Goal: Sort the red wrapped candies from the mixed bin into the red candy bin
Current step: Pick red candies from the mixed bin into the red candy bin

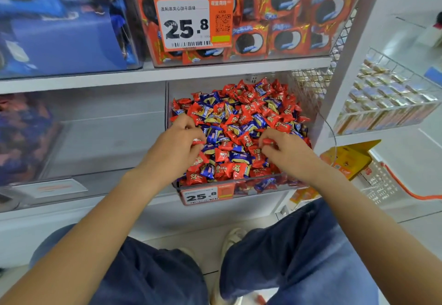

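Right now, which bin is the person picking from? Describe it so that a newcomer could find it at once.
Start at the white shelf carrying the big orange 25.8 price tag. Directly beneath it sits a clear bin heaped with small red and blue wrapped candies; both the left hand and right hand are in it. Unlike its neighbours, it mixes two colours.

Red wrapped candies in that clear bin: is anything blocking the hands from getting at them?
Nothing visible does. The clear plastic mixed bin is open-topped; both hands are already in the pile, the left hand and right hand each pinching a red wrapped candy. Blue wrapped candies lie between.
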A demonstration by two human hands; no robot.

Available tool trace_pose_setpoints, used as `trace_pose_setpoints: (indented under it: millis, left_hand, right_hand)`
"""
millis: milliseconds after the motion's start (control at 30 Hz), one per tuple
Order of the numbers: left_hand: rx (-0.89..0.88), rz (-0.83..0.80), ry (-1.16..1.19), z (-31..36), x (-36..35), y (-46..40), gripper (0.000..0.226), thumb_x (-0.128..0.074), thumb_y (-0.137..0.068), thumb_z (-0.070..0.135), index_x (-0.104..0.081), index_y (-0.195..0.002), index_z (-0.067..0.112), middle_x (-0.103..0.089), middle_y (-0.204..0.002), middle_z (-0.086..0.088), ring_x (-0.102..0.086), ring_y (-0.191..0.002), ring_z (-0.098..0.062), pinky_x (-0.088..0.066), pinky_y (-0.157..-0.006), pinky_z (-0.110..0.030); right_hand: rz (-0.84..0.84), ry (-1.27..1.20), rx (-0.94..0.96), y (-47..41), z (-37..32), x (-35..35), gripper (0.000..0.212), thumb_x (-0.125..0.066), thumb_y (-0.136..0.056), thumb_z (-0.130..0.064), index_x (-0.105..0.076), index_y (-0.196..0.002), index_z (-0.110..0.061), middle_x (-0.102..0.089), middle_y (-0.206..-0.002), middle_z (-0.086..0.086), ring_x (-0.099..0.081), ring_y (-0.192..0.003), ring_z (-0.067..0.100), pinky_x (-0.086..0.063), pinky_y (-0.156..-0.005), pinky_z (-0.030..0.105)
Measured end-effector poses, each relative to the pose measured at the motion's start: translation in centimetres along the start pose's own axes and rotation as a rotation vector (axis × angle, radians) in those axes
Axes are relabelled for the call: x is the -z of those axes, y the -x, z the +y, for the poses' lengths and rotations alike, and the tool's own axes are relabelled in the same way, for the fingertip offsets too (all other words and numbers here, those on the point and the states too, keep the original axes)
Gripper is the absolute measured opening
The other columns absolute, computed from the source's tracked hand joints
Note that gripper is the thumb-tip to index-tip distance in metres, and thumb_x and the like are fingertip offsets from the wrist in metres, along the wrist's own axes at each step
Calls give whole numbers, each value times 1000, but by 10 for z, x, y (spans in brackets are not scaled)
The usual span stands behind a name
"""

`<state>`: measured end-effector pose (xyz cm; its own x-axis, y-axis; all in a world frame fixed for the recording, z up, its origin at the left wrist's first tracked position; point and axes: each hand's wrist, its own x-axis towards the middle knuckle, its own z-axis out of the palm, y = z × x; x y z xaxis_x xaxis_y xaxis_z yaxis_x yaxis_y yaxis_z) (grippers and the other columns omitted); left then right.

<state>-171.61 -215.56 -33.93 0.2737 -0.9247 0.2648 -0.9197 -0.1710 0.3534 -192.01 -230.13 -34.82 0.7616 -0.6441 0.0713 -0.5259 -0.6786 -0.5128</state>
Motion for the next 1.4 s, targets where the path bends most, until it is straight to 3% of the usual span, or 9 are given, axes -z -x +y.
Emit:
trace_pose_setpoints:
  millis: [233, 367, 467, 633, 733, 933, 1167, 1267, 1400]
  left_hand:
    - [111, -79, 174, 29, -12, -20, 17, -31, -102, 19, -46, -97, 12, -51, -70, -1, -48, -60, -17, -35, -54, -33]
    - [90, -145, -79, 29, -24, -26, 28, -39, -98, 39, -49, -113, 18, -62, -98, 1, -60, -86, -20, -44, -65, -32]
    - [27, -190, -182, 28, -34, -29, 58, -37, -96, 55, -30, -145, 25, -48, -131, -4, -51, -114, -22, -45, -79, -34]
    - [-43, -290, -235, 29, -50, -41, 59, -32, -101, 46, -7, -152, 29, -34, -137, -13, -48, -93, -21, -41, -70, -30]
    - [-99, -315, -275, 29, -51, -44, 62, -34, -101, 45, -5, -152, 26, -35, -139, -17, -52, -102, -27, -46, -77, -33]
    - [-164, -293, -260, 22, -46, -39, 46, -45, -97, 44, -40, -135, 18, -42, -133, -8, -54, -106, -24, -46, -76, -32]
    - [-26, -79, 33, 14, -34, -34, 44, -48, -97, 36, -49, -132, 9, -47, -137, -8, -52, -119, -22, -40, -100, -31]
    - [27, 3, 100, 6, -19, -35, 29, -50, -97, 33, -58, -114, 11, -65, -99, -8, -61, -91, -22, -49, -82, -34]
    - [-9, -32, 101, 0, -4, -29, 40, -50, -98, 28, -44, -137, 30, -54, -58, 6, -50, -51, -6, -30, -50, -13]
  right_hand:
    - [240, -54, 3, -21, -6, -4, 44, -54, -95, -31, -50, -58, -7, -39, -51, -2, -35, -47, 12, -29, -49, 22]
    - [181, 69, 76, -30, -7, -16, 25, -57, -93, -32, -66, -104, -12, -58, -86, 2, -58, -75, 21, -44, -64, 27]
    - [26, 233, 42, -28, -4, -21, 50, -57, -88, -48, -50, -133, -26, -55, -118, 6, -61, -93, 23, -48, -75, 32]
    - [-84, 310, 94, -18, 3, -13, 60, -54, -91, -36, -31, -146, -33, -48, -128, 7, -56, -83, 20, -40, -66, 28]
    - [-152, 441, 102, -13, 9, -8, 72, -60, -86, -32, -23, -147, -36, -48, -122, 5, -52, -76, 19, -34, -61, 27]
    - [-43, 498, 172, -17, 5, -14, 37, -53, -91, -29, -49, -128, -31, -58, -109, 3, -60, -82, 24, -42, -57, 30]
    - [51, -60, 35, -16, 4, -11, 14, -53, -95, -24, -60, -106, -19, -64, -75, 6, -56, -63, 23, -44, -59, 35]
    - [51, -249, -54, -16, 6, -2, 12, -53, -95, -18, -60, -105, -21, -61, -73, 2, -50, -58, 13, -41, -59, 30]
    - [60, -290, -37, -16, 8, 6, 16, -54, -95, -15, -62, -105, -24, -56, -69, -14, -48, -50, -2, -34, -49, 10]
